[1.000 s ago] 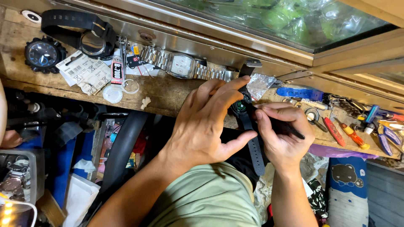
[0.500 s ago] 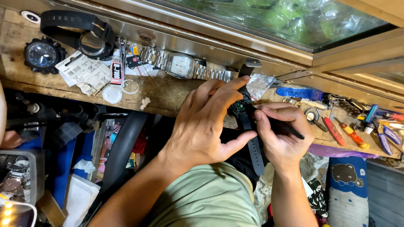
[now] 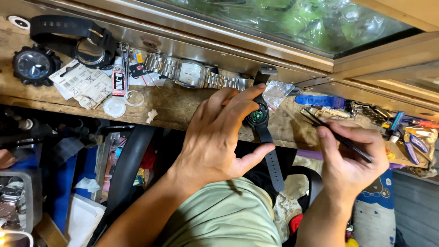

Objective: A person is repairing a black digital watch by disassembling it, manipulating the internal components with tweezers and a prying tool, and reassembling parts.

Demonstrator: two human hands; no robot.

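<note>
Hands occupy the near field, above the person's lap in green cloth. Left hand [image 3: 215, 146] is spread around a black watch [image 3: 259, 114], fingertips on the top edge of the round case and thumb bracing the black strap [image 3: 273, 164], which hangs down past the table edge; the case is turned back-side up. Right hand [image 3: 350, 160] is closed in a pinch on a thin black pointed tool [image 3: 336, 136], probably tweezers, though the tip detail is too small to confirm. Compared with the views half a second and one second ago, the right hand has moved away to the right: then, it lay against the strap with the tool tip at the case; now hand and tool stand well apart from the watch, tip pointing up-left over the table [image 3: 178, 103]. Judged from this, the tool contact with the case back has ended for the moment, and the left hand alone supports the watch, its grip unchanged. Beyond the hands, on the worn wooden table, lie a clear plastic packet [image 3: 277, 93], a blue strap piece [image 3: 320, 100] and small tools at far right. Further back are a steel bracelet watch [image 3: 190, 74], paper tags, a black round watch head [image 3: 34, 65] and a black strapped watch [image 3: 73, 39], all below a glass-fronted cabinet.
</note>
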